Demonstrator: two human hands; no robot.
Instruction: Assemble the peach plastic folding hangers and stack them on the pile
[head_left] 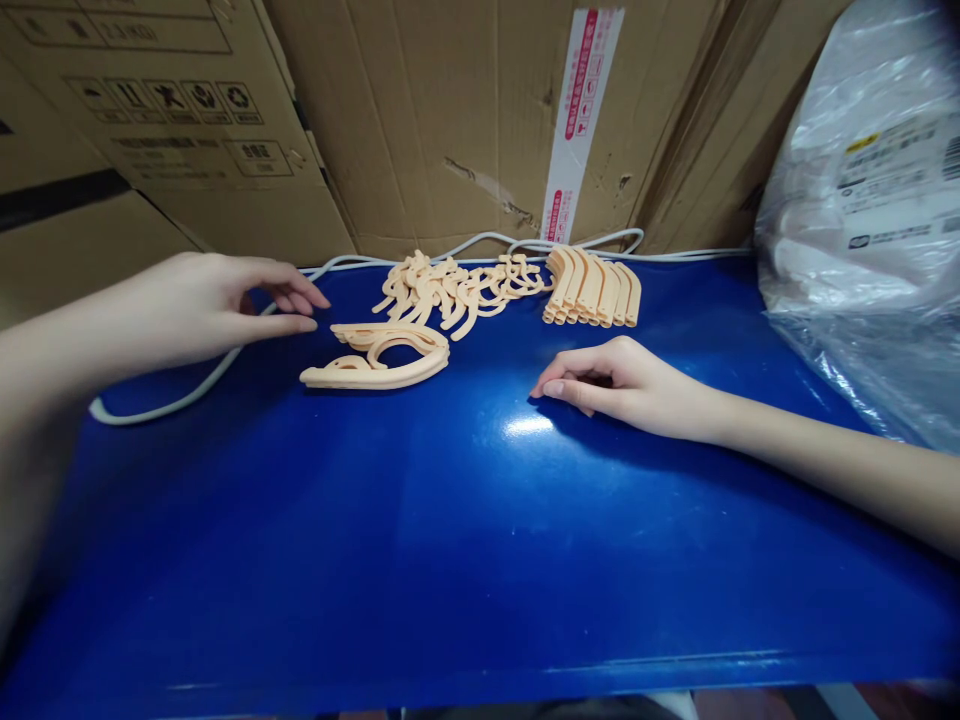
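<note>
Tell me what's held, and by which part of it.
Nothing is held: the left hand is empty beside the curved parts; the right hand is empty too.

Folded piece [409, 375]: looks plastic, smooth, low sheen. Loose hook parts [426, 290] and curved tubes [592, 285]: same plastic look, smooth, near matt. Tabletop [450, 560]: smooth, glossy, reflects light. Boxes [450, 120]: matt cardboard, torn rough spots. Printed tape [581, 120]: smooth. Cable [124, 417]: smooth, plastic-looking. Wrap [795, 240]: clear plastic film, shiny, crinkled.
</note>
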